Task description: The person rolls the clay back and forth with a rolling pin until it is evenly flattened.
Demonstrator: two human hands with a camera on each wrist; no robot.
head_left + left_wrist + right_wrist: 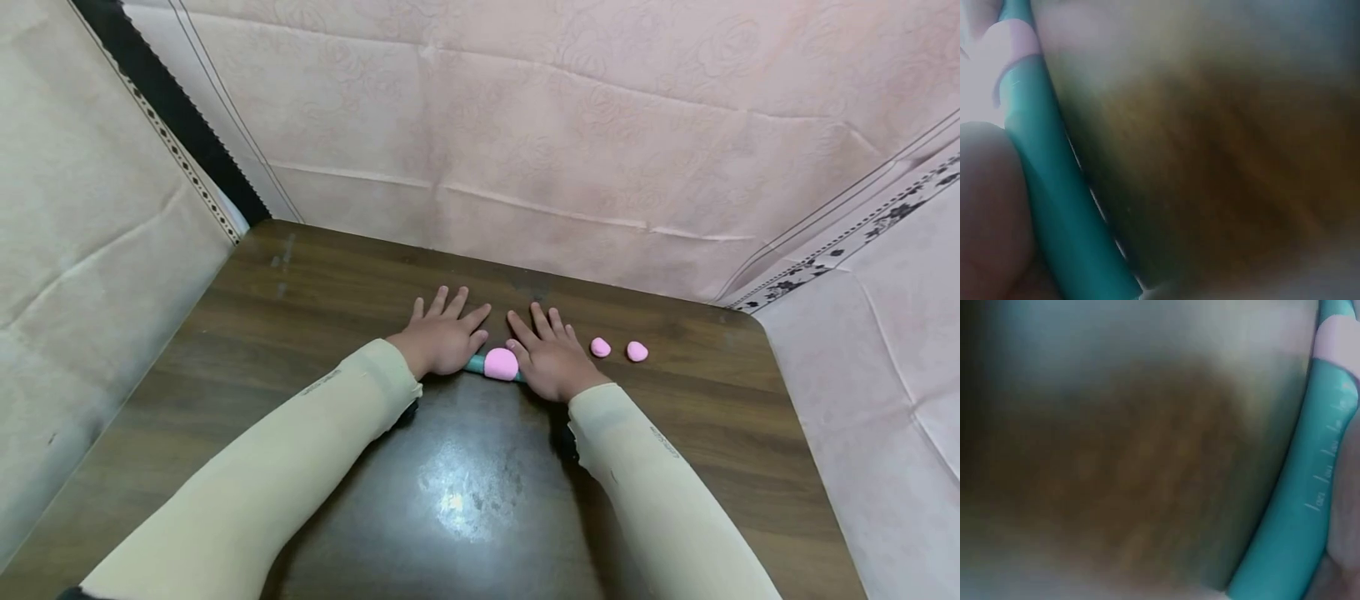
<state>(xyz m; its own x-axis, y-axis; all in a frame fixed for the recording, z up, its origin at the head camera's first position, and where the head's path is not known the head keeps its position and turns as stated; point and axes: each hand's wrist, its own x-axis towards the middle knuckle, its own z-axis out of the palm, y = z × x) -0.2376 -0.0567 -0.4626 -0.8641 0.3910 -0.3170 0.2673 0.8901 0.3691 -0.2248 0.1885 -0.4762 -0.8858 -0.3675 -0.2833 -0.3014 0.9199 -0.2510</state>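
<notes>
A teal rolling pin (475,363) lies crosswise on the table between the hands. Pink dough (501,364) covers its middle like a band; both wrist views show this too. My left hand (442,337), fingers spread and straight, rests palm down over the pin's left end. Over the other end lies my right hand (551,358), also flat with straight fingers. Up close in the right wrist view, the pin (1297,487) carries pale measuring marks. Against the pin (1060,175) in the left wrist view is part of the hand, blurred. The palms hide both pin ends from above.
Two small pink dough lumps (600,347) sit right of the right hand, a little apart. The dark wooden table (360,517) reflects a bright light near the front. Patterned cloth (525,150) hangs behind the table and along both sides.
</notes>
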